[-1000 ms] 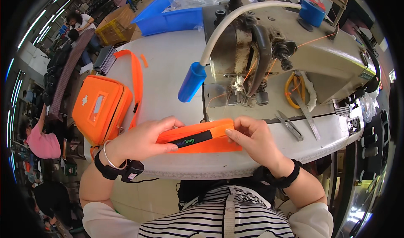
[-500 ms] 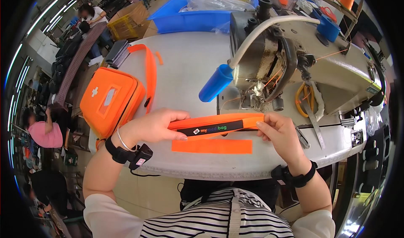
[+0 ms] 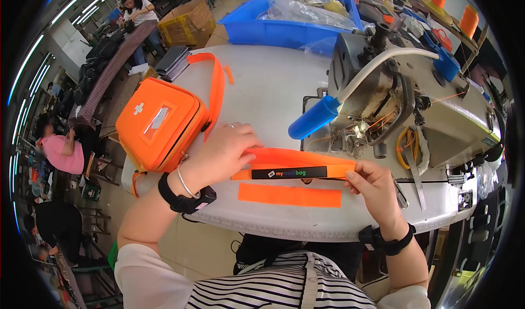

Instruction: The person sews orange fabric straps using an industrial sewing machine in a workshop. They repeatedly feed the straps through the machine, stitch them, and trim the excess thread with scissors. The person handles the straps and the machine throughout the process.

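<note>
A folded orange strap with a black printed label on its front edge stretches between my hands, above the near part of the table. My right hand pinches its right end between thumb and fingers. Curled over its left end is my left hand, closed on the fabric; its palm side is hidden. Nearer to me, a flat orange strip lies along the tabletop. A sewing machine stands just beyond the strap, its needle area behind the strap's right half.
An orange bag with a white cross sits at left on the table, its orange strap trailing behind. A blue bin is at the back. Yellow-handled scissors rest by the machine. A blue-sleeved lamp overhangs the table.
My left hand has shifted from pinching beside the label to the strap's left end, fingers now higher. My right hand keeps its pinch. The whole view has swung, moving the scene rightward.
</note>
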The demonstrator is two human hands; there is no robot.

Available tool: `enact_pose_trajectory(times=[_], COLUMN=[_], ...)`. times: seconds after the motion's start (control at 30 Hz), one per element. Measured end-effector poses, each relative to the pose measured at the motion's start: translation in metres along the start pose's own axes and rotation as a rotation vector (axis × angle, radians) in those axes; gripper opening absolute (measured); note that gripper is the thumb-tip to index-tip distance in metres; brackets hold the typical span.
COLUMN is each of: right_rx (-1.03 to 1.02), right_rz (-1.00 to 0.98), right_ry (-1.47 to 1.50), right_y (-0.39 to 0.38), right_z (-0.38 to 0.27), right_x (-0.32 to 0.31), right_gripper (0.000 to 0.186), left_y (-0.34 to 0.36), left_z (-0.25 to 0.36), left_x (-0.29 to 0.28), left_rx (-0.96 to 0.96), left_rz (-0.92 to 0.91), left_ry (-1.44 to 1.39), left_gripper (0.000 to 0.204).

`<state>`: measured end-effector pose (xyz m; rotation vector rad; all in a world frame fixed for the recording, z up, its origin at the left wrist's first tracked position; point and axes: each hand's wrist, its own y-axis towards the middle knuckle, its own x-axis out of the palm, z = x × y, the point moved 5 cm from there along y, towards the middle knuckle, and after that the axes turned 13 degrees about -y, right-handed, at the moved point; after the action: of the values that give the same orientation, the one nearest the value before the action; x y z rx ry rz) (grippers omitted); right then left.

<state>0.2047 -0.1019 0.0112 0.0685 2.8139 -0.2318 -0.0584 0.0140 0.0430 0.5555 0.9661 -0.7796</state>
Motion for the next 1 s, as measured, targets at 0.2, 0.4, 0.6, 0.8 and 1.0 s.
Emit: enact_pose_trajectory(times=[0.2,0.4,0.6,0.8,1.0], right_rx=[-0.035,-0.195,-0.418,-0.596,-0.717], right_rz=[0.03,0.051,0.157,0.267,0.322], right_ry=[-0.02,-0.11,-0.348,-0.556,-0.592], right_y=[0.001,-0.002,-0.012,-0.023,-0.036], right_z=[-0.01,-0.024,-0.035,-0.042,-0.054], right_x=[0.01,0.024,0.019,0.017,0.025], right_gripper=[0.014,0.01,0.018,0.025,0.028], left_y=[-0.002,0.014,0.017,0.016,0.01], left_z=[0.051,0.051,0.047,0.05,0.063], left_x=[0.001,0.015,0.02,0.022,0.02], left_rx=[0.19,0.168,0.155,0.119,0.279], left_rz=[0.195,0.144,0.028,0.004,0.143], left_ry=[-0.093,-0.375,-0.365,-0.412,-0.181], left_gripper=[0.038,0.042,0.032,0.027,0.026])
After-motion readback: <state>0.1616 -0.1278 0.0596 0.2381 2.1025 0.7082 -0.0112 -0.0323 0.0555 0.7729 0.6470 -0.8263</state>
